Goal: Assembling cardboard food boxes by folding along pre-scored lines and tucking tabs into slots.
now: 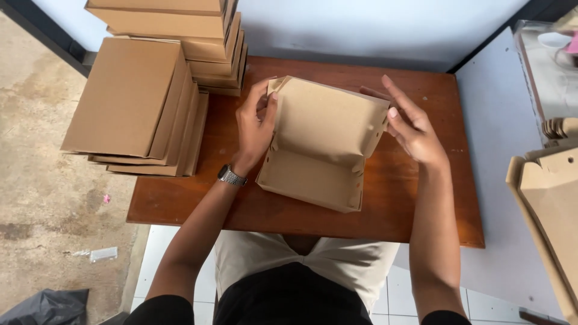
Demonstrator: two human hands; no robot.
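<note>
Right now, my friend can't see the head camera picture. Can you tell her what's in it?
Two bare hands fold an open brown cardboard box on a small wooden table: the left hand pinches its left wall, the right hand touches its right edge. Stacks of finished boxes sit at the table's left.

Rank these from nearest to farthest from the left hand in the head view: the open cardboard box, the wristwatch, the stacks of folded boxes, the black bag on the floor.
1. Open cardboard box: touching the left hand.
2. Wristwatch: on that wrist.
3. Stacks of folded boxes: table's left and far-left.
4. Black bag: on the floor, bottom left corner.
</note>
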